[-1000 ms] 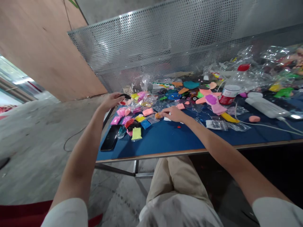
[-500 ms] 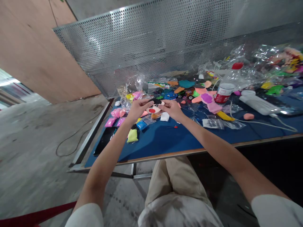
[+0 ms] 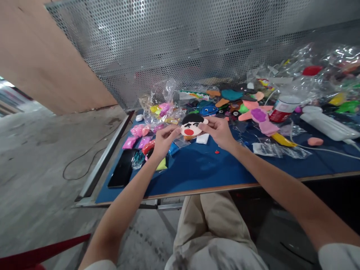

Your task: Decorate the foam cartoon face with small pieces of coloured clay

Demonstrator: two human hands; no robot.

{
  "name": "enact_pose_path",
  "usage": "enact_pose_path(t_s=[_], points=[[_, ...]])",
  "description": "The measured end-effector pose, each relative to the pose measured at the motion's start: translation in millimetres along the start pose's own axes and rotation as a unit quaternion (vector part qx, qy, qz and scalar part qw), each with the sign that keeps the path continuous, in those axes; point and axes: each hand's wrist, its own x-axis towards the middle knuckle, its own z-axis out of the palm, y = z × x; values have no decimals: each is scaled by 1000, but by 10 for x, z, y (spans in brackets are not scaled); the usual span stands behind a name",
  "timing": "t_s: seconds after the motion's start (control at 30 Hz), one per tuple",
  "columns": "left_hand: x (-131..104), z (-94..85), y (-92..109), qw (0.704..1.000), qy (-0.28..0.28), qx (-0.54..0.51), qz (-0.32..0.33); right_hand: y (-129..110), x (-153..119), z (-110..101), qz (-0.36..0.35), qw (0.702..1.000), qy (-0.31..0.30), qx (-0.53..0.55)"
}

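Between both hands, above the blue tabletop [image 3: 194, 168], is a clay cartoon face [image 3: 192, 126] with black hair, thick dark brows and a round red mouth. My left hand [image 3: 165, 139] pinches its left edge with thumb and fingers. On the opposite side my right hand [image 3: 219, 131] grips the edge by a pale ear-like bump. A white packet [image 3: 202, 138] lies on the table just under the face. Left of my left hand are pink clay packets [image 3: 130, 142], and a yellow packet [image 3: 162, 165] is partly hidden by my left forearm.
A black phone [image 3: 121, 170] rests at the table's left end. Colourful clay pieces [image 3: 230, 94] and plastic wrappers crowd the back. To the right stand a red-capped bottle [image 3: 284, 107] and a white device [image 3: 319, 122] with a cable. A perforated metal panel [image 3: 180, 41] rises behind.
The view has shifted closer to the table. My fingers have drawn apart toward the clay face's edges, so more of its black hair and features show. Both hands still hold it.
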Motion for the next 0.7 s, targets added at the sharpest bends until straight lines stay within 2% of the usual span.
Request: enact_pose_path(t_s=[0.2,0.43,0.7], points=[[-45,47,-45,1000,15,-18,0,20,-55,28,2,999,-24,-21],[-53,97,-27,999,38,-20,-24,16,-53,13,11,999,-17,-43],[-59,120,-72,998,63,-1,-3,8,-74,32,-3,999,-20,-47]])
